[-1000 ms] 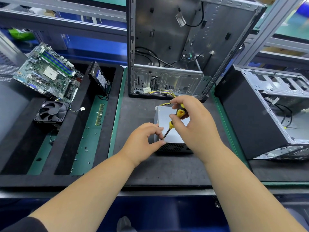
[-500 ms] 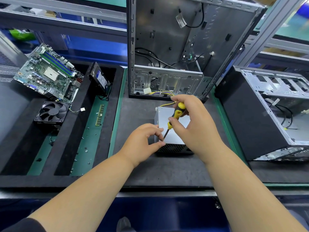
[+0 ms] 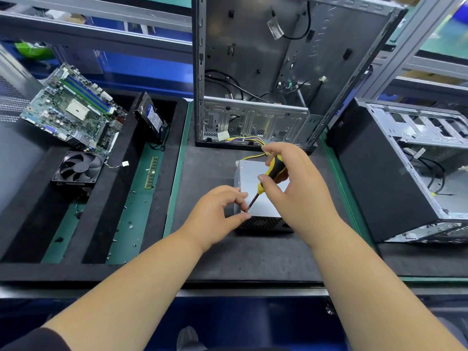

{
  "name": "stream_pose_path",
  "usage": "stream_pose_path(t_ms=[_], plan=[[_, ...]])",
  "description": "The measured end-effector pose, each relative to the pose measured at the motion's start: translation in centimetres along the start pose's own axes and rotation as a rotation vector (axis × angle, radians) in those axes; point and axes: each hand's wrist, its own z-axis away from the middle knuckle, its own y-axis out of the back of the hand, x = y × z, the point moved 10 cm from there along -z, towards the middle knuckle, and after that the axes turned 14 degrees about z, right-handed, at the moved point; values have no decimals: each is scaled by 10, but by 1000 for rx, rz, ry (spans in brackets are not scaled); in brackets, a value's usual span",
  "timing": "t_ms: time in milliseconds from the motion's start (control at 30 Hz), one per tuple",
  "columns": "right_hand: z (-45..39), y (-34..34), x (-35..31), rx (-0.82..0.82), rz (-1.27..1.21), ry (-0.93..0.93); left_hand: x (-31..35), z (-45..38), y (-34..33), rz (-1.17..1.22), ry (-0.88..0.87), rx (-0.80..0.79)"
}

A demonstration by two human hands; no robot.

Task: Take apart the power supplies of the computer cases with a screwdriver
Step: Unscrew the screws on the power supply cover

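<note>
A grey metal power supply (image 3: 249, 177) lies on the dark mat in the middle, its yellow and black wires (image 3: 249, 141) running back into the open upright computer case (image 3: 255, 62). My right hand (image 3: 296, 188) grips a yellow and black screwdriver (image 3: 274, 169), whose tip meets the near left top corner of the power supply. My left hand (image 3: 217, 212) curls at that corner, thumb and fingertips pinching around the screwdriver's tip. Whether a screw sits under the tip is hidden by the fingers.
A second open case (image 3: 415, 171) lies on its side at the right. On the left, black foam trays hold a motherboard (image 3: 73, 107), a fan (image 3: 79, 168), a hard drive (image 3: 149, 117), a memory stick (image 3: 151, 172) and several loose screws.
Both hands stay at the power supply's corner. My right hand has shifted slightly on the screwdriver handle; nothing else has moved.
</note>
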Motion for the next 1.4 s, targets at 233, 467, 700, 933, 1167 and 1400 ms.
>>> stream_pose_path(t_ms=[233, 467, 700, 933, 1167, 1400], plan=[[2, -4, 0, -74, -46, -14, 1, 0, -1, -13, 24, -13], [-2, -6, -4, -90, 41, 11, 5, 0, -2, -20, 21, -30], [1, -8, -11, -153, -92, 52, 9, 0, -2, -43, 20, -40], [-4, -4, -5, -97, -21, 16, 10, 0, -2, -28, 19, -26], [0, -7, -5, -149, -194, -9, 11, -1, -1, -45, 26, -20], [-4, 0, -4, -92, -15, 22, 11, -2, 0, -82, 62, -1]])
